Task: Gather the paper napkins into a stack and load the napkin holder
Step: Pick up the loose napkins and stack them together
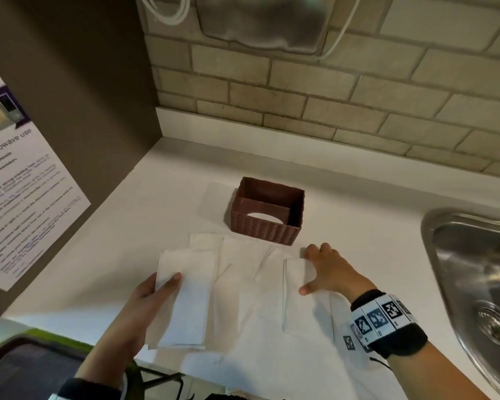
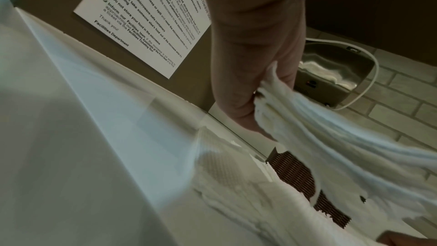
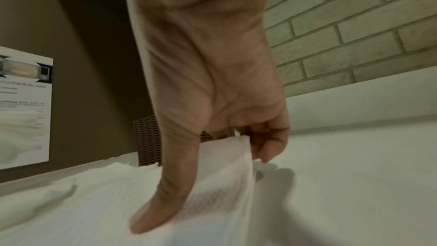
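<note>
While the head view looks down on the white desk [image 1: 162,180], the brown woven napkin holder [image 1: 267,210] stands open-topped toward the back wall of brick tile [image 1: 358,90]. Just in front of the holder, loose paper napkins [image 1: 243,264] lie overlapping in a row. The left hand [image 1: 153,295], in front of the holder and to its left, pinches a small stack of napkins [image 1: 185,298] between thumb on top and fingers beneath, lifted a little off the desk. The right hand [image 1: 326,269], in front of the holder's right corner, grips the far end of one napkin [image 1: 298,295], thumb spread out across its top. A steel sink [image 1: 474,284] lies well to the holder's right, a microwave notice [image 1: 20,180] on the panel to its left.

From the left wrist, the left hand [image 2: 250,74] clamps the layered edges of the stack of napkins [image 2: 331,137]; part of the holder [image 2: 295,173] shows beyond.

From the right wrist, the right hand [image 3: 212,100] has its thumb pressed on the napkin [image 3: 220,184] and its curled fingers behind the raised edge, the holder [image 3: 149,141] close behind.
</note>
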Demonstrator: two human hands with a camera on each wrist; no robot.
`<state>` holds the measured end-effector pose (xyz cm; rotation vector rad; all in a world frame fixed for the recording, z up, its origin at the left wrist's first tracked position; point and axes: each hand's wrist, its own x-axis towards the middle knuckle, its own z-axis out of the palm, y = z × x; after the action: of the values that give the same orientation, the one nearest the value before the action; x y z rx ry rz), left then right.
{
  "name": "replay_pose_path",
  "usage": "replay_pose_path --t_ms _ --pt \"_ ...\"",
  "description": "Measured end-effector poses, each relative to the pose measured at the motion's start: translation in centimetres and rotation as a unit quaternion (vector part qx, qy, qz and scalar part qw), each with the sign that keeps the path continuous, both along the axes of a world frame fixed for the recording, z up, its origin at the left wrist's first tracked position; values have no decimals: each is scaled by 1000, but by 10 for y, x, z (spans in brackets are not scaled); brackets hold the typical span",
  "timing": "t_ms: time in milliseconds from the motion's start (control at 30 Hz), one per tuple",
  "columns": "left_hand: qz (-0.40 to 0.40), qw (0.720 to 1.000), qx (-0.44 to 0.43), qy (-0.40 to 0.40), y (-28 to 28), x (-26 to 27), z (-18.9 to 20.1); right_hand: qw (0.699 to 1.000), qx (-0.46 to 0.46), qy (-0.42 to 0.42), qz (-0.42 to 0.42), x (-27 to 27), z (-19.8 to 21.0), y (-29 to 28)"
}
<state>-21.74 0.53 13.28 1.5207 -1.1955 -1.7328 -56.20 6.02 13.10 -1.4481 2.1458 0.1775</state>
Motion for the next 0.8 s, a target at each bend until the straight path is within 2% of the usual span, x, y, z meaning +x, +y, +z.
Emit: replay_pose_path --t_ms 67,133,267,333,433,600,800 --pt "1 1000 0 4 -1 -4 -1 998 10 65 16 -1 -1 0" --pt "6 1000 6 13 -1 -9 -3 998 24 59 23 -4 -1 -1" --pt "22 998 29 51 -1 -16 -7 995 -3 -99 -11 -14 14 8" --pt "33 997 26 63 0 -19 -10 979 -47 -196 -16 -17 34 16" --pt "43 996 29 67 1 -24 -13 945 -67 -319 -7 -19 65 24" --pt "33 998 13 55 3 -37 -11 926 -56 -372 24 -11 81 27" --pt "-12 998 -19 63 -1 -50 -3 885 -76 -460 -14 22 92 27"
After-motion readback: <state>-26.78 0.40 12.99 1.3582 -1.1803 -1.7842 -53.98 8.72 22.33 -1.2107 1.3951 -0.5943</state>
